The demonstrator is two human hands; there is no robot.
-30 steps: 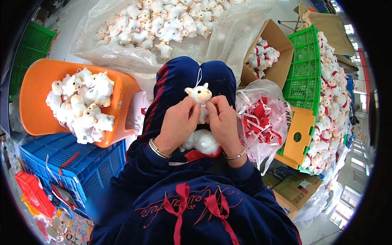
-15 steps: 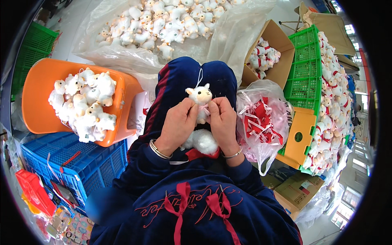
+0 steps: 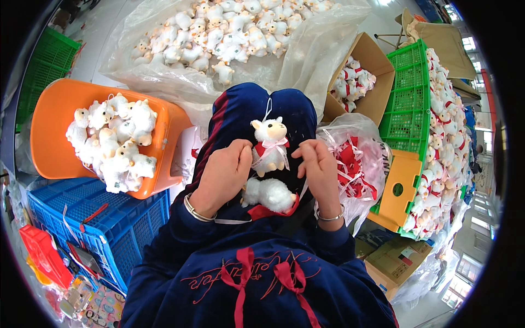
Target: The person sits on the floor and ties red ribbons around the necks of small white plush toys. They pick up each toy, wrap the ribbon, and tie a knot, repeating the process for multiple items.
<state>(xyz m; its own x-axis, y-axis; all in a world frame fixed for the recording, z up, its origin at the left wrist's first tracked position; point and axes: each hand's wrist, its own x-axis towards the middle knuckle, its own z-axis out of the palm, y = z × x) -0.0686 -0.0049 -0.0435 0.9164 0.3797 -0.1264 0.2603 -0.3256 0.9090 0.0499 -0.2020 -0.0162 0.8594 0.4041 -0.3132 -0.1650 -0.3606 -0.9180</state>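
Note:
A white plush sheep (image 3: pixel 269 133) with a hanging loop lies face up on my lap, wearing a red cape and a pale pink ribbon bow (image 3: pixel 273 146) at its neck. My left hand (image 3: pixel 227 174) is closed at the sheep's left side, its fingertips at one tail of the ribbon. Just right of the toy, apart from it, my right hand (image 3: pixel 318 172) has its fingers bent and loosely spread, with nothing visible in them. Below, between my wrists, rests a second plush sheep (image 3: pixel 272 195) on a red cloth piece (image 3: pixel 262 212) with a white ribbon.
At left, an orange stool (image 3: pixel 54 131) bears several sheep, beside a blue crate (image 3: pixel 109 218). Many undressed sheep (image 3: pixel 235 33) lie on plastic sheeting ahead. To the right are a bag of red capes (image 3: pixel 355 169), a cardboard box (image 3: pixel 377 82) and a green crate (image 3: pixel 407 98) beside caped sheep.
My hands have moved apart from the sheep's neck, the right one off the toy. The bow and red cape now show, and the second sheep is less covered.

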